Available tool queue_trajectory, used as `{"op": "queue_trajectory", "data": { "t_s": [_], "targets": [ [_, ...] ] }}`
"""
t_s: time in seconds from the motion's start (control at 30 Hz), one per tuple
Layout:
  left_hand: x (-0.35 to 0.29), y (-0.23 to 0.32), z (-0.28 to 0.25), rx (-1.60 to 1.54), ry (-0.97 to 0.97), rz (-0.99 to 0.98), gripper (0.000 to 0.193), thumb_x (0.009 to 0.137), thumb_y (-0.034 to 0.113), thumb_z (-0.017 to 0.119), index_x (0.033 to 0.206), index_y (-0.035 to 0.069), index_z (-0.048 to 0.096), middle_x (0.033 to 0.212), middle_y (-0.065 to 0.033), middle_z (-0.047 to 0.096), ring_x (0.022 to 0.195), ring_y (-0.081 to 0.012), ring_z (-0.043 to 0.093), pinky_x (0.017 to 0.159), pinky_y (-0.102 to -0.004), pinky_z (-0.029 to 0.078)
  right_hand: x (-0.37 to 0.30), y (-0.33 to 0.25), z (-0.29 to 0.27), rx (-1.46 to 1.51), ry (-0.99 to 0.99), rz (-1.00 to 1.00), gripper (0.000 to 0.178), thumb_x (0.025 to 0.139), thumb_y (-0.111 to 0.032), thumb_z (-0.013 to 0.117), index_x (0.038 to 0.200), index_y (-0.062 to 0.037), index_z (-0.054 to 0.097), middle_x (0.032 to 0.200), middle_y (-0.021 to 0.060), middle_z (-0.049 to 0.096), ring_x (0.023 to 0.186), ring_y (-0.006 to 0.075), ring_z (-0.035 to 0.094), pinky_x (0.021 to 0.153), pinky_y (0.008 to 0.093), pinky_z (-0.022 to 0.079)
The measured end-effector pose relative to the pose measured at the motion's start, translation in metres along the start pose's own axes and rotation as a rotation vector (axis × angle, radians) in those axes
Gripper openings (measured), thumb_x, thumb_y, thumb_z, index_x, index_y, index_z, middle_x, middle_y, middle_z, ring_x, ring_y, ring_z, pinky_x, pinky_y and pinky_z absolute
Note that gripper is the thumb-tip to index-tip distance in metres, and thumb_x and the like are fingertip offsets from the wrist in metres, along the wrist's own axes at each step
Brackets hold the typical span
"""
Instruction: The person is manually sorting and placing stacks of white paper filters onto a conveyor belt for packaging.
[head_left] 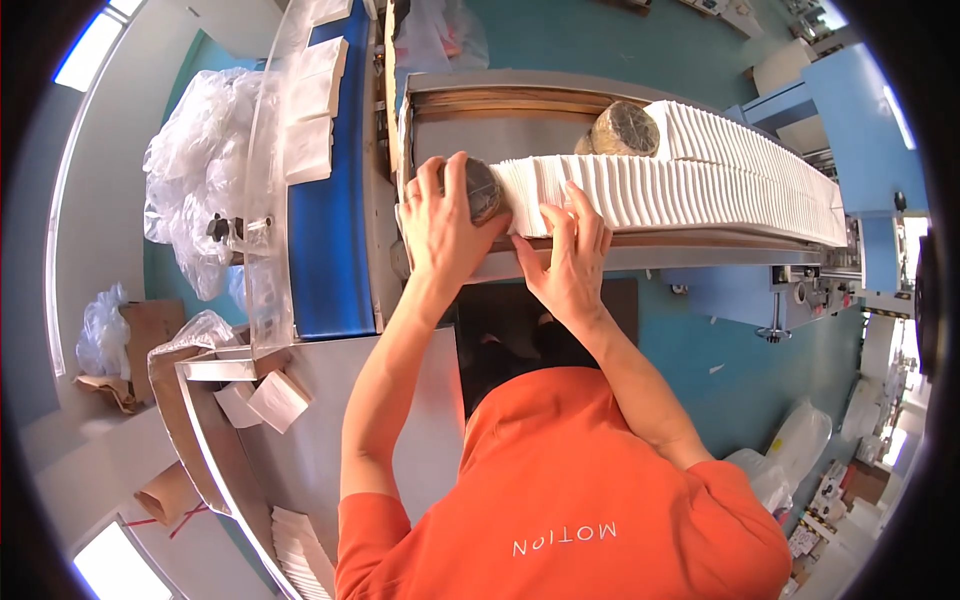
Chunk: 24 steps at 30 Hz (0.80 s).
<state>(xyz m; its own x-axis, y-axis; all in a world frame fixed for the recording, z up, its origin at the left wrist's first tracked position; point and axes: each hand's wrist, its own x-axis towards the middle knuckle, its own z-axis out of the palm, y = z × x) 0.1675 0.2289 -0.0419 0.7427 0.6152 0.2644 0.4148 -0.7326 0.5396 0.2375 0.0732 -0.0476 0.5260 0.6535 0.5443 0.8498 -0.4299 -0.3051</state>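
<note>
My left hand (pixel 440 222) is wrapped round a brown taped cylinder (pixel 484 190), which stands against the left end of the front row of folded white paper napkins (pixel 640 195). At the near edge of this row, my right hand (pixel 570 255) has its thumb and fingers apart, the fingertips touching the napkins close to the left end. A second row of napkins (pixel 730 135) lies behind the first, standing on edge in a long metal-sided trough (pixel 500 130). Another brown taped cylinder (pixel 625 130) rests against the left end of that back row.
A blue conveyor belt (pixel 335 220) runs left of the trough, with small napkin stacks (pixel 312 92) along its far side behind a clear guard. Loose napkins (pixel 280 400) lie in a metal-edged tray at lower left. Clear plastic bags (pixel 205 150) bulge beyond the conveyor. Blue machinery (pixel 865 110) stands at right.
</note>
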Motion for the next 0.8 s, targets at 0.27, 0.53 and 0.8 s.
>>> {"op": "queue_trajectory", "data": {
  "t_s": [0.27, 0.53, 0.8],
  "targets": [
    [0.002, 0.003, 0.015, -0.028, 0.070, -0.049, 0.080, 0.064, 0.051, 0.085, 0.124, 0.008, 0.052, 0.122, -0.0157, 0.050, 0.112, -0.0362, 0.051, 0.090, -0.0472, 0.044, 0.004, -0.002, 0.011, -0.024, 0.040, 0.054, 0.044, 0.074, -0.010, 0.077, 0.111, -0.0049, 0.054, 0.142, 0.0181, 0.038, 0.111, 0.0316, 0.053, 0.091, 0.0447, 0.038],
    [-0.001, 0.010, 0.011, -0.007, 0.062, -0.075, 0.080, 0.065, 0.047, 0.086, 0.125, 0.008, 0.050, 0.122, -0.0163, 0.049, 0.114, -0.0364, 0.049, 0.094, -0.0455, 0.041, 0.005, -0.010, 0.010, 0.024, 0.064, 0.102, 0.038, 0.075, -0.006, 0.076, 0.107, -0.0047, 0.055, 0.143, 0.0164, 0.037, 0.112, 0.0301, 0.053, 0.091, 0.0445, 0.037],
    [-0.004, 0.004, 0.009, -0.100, 0.052, -0.010, 0.077, 0.063, 0.035, 0.087, 0.125, 0.008, 0.051, 0.122, -0.0169, 0.051, 0.113, -0.0380, 0.049, 0.095, -0.0461, 0.041, 0.003, -0.007, 0.020, 0.009, 0.117, 0.133, 0.036, 0.073, 0.002, 0.071, 0.104, -0.0057, 0.055, 0.141, 0.0168, 0.038, 0.112, 0.0293, 0.051, 0.094, 0.0438, 0.034]
  ]
}}
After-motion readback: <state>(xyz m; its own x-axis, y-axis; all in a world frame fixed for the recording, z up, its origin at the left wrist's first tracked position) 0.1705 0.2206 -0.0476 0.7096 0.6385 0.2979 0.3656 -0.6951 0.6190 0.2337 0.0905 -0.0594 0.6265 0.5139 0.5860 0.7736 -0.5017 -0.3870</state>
